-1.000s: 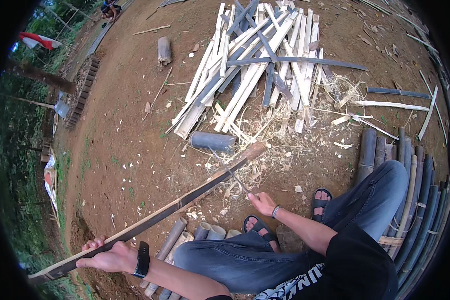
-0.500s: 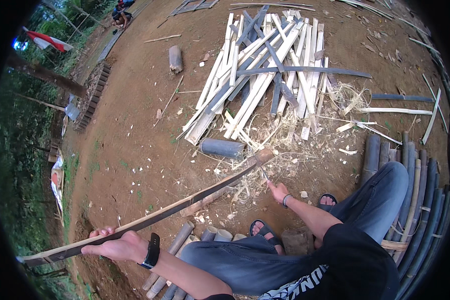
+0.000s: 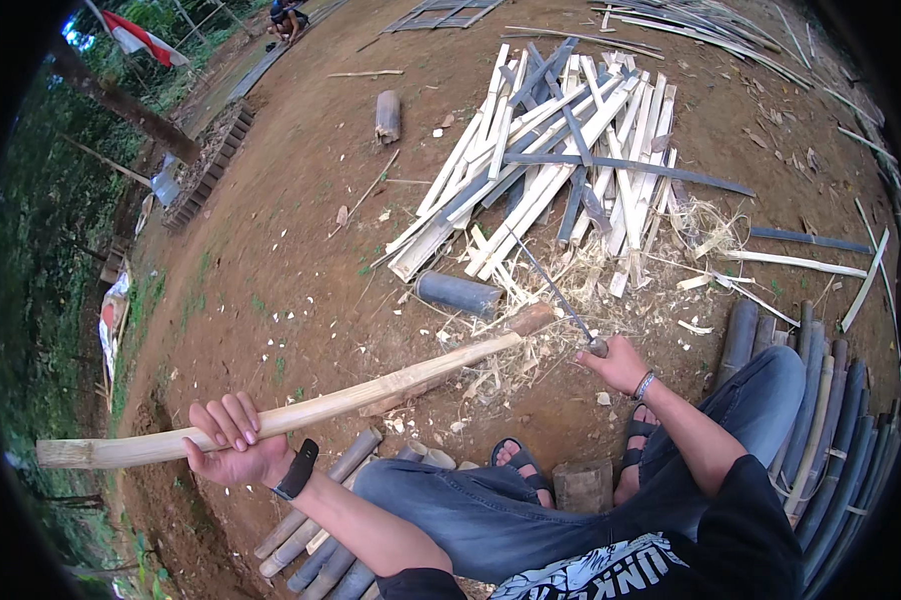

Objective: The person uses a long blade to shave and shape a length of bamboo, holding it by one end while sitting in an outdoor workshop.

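My left hand [image 3: 243, 448] grips a long split bamboo strip [image 3: 381, 393] near its left end. The pale inner face of the strip is turned up. Its far end lies by the tip of a brown log [image 3: 533, 318] on the ground. In my right hand [image 3: 619, 368] is the handle of a long-bladed knife [image 3: 551, 283], its thin blade slanting up and to the left, apart from the strip. Pale shavings [image 3: 501, 370] are scattered around the log.
Beyond my hands lies a heap of bamboo strips [image 3: 541, 170], with a short dark bamboo piece [image 3: 459, 294] before it. Bamboo poles [image 3: 821, 420] stand at my right, more cut poles [image 3: 321, 500] lie at lower left. A person [image 3: 287, 20] crouches far off.
The strip has turned over from its dark edge to its pale face. My right hand has drawn back from the strip's end, and the blade now points up-left. The view has shifted slightly.
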